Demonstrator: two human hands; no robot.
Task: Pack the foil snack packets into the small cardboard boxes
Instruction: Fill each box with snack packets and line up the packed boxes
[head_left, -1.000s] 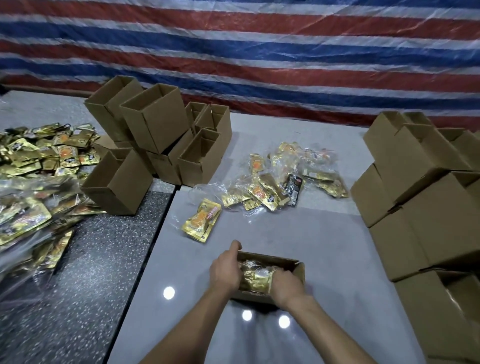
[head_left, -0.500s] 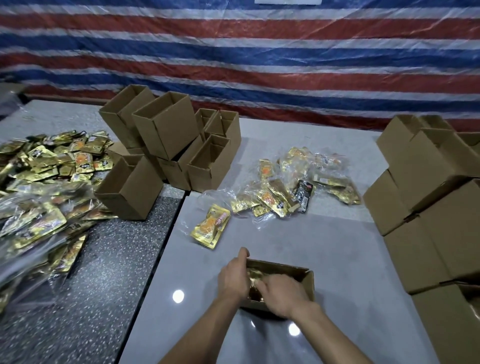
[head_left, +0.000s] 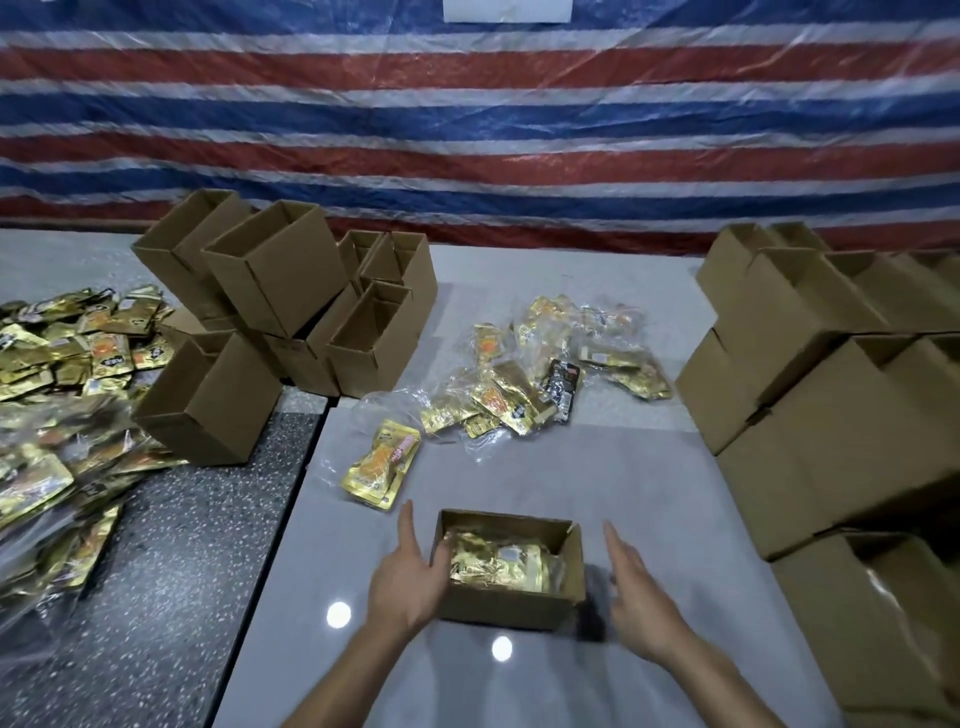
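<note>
Head view: gold packets (head_left: 493, 564) (print unreadable) fill open box (head_left: 498, 607).

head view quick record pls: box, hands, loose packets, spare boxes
box: small cardboard box, open, on grey table
contents: gold foil packets inside
left hand: open, fingers at the box's left wall
right hand: open, apart from the box
loose packets: single packet beyond left hand; bagged pile farther back
spare boxes: empty boxes back left; stacked boxes right

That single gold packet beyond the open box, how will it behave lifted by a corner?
The gold packet likely flexes and droops, being a thin flat pouch. Its glossy foil may slip between fingertips.
</note>
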